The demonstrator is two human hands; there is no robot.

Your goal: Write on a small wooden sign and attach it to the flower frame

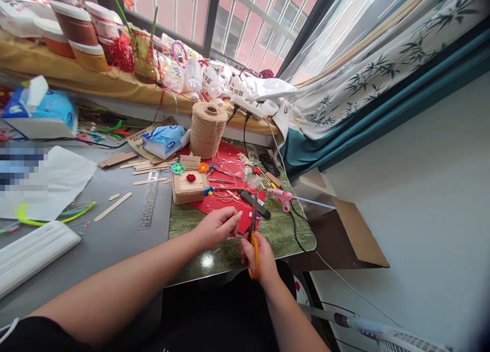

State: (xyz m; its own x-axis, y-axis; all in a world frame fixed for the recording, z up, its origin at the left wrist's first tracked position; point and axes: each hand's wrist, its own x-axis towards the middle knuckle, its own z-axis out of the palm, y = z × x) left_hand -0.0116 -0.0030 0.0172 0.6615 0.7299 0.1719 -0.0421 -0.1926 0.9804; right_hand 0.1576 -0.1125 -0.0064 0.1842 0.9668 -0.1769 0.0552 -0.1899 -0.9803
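My right hand is wrapped round the handles of a pair of scissors with orange grips, blades pointing up and away from me. Just left of it, my left hand is closed in a pinch above the table's front part; whatever lies in its fingers is hidden or too small to make out. Beyond the left hand sits a twine-wrapped box with a dark red rose, a teal flower and an orange flower on it. A red sheet lies under and beside the box. A dark green utility knife rests past the scissors.
Behind the box stands a big twine spool. A pink glue gun lies near the right edge with its cord hanging. Left are a clear ruler, wooden sticks and a tissue pack. A cardboard box stands beyond the table.
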